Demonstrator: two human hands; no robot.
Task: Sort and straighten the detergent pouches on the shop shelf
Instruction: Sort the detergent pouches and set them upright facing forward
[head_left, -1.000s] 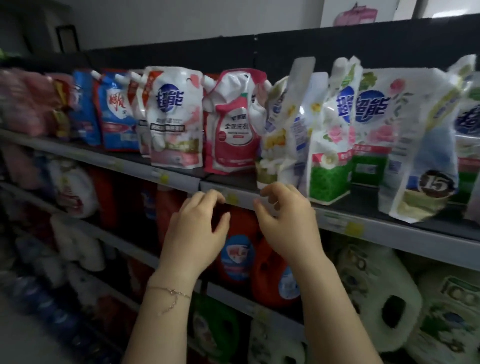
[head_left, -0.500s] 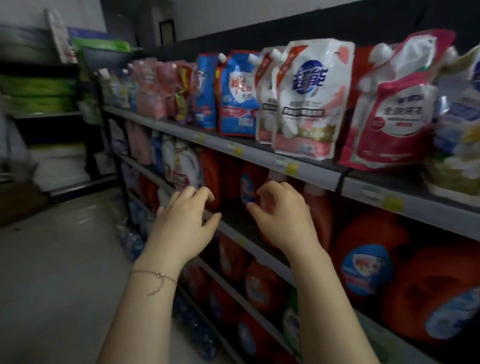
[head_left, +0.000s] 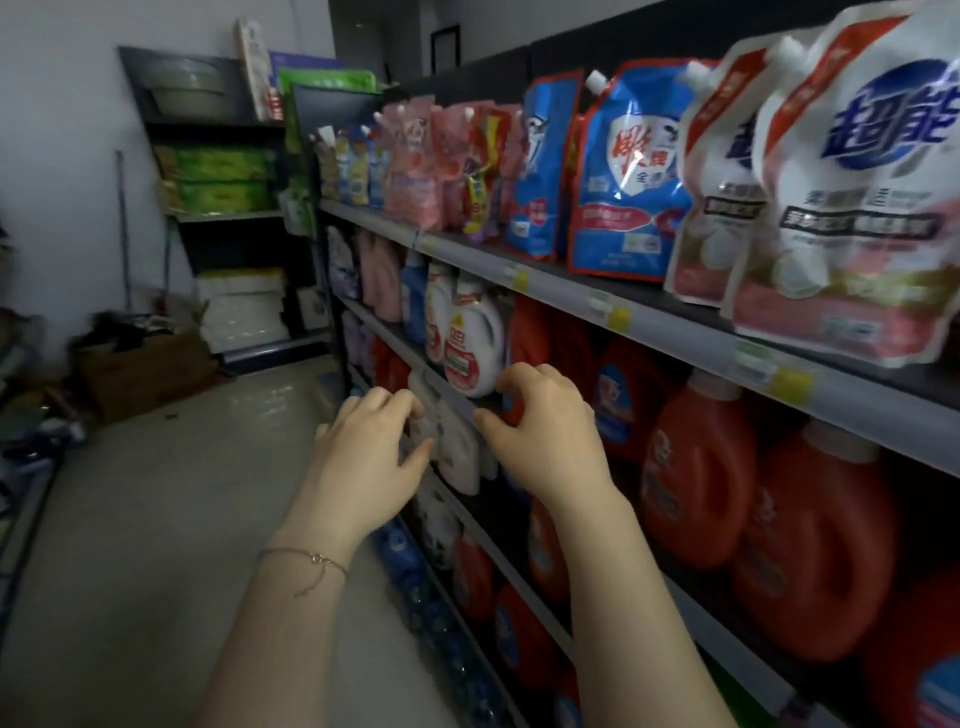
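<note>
The left hand (head_left: 371, 457) and right hand (head_left: 545, 431) are being held up side by side, fingers loosely curled, nothing being gripped, below the shelf (head_left: 675, 325) of detergent pouches (head_left: 623, 171).

Left hand (head_left: 371, 457): my fingers loosely curled, holding nothing, thin bracelet at wrist.
Right hand (head_left: 545, 428): fingers curled, empty, raised beside my left.
</note>
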